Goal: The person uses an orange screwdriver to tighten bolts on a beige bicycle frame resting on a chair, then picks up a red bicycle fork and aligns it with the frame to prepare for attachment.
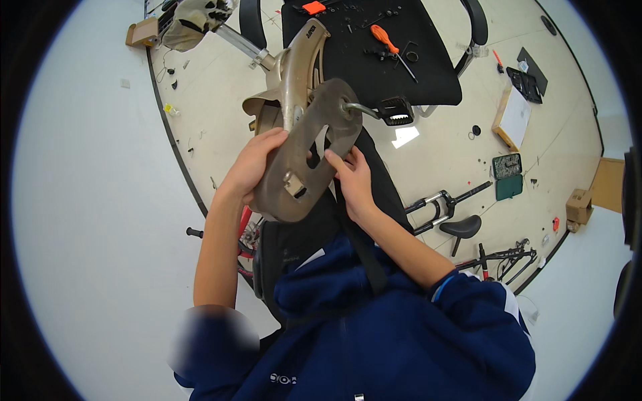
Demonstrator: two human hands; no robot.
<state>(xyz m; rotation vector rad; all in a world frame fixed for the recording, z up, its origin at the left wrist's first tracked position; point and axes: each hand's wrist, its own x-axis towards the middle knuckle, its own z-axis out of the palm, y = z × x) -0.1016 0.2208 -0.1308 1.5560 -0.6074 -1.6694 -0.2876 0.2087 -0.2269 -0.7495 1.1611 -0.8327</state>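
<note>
In front of me is a bronze-coloured bicycle frame [292, 80] with a long, smoky brown-grey chain guard [284, 194] over its side. My left hand [249, 166] grips the guard's left edge, thumb on top, its other fingers mostly hidden behind. On the opposite edge, my right hand [353, 179] holds the guard near its middle cut-out, thumb on its face. A bent metal crank [361, 108] comes out of the guard's upper end and carries a black pedal [395, 112]. Beyond the frame, a seat post [242, 43] leads to a worn, torn saddle [190, 28].
A black chair seat [428, 80] ahead bears an orange-handled screwdriver [382, 37] and small dark parts. On the floor to the right are a fork [438, 207], a black saddle [461, 227], a green case [508, 187], a bike frame [501, 257] and a cardboard box [578, 206].
</note>
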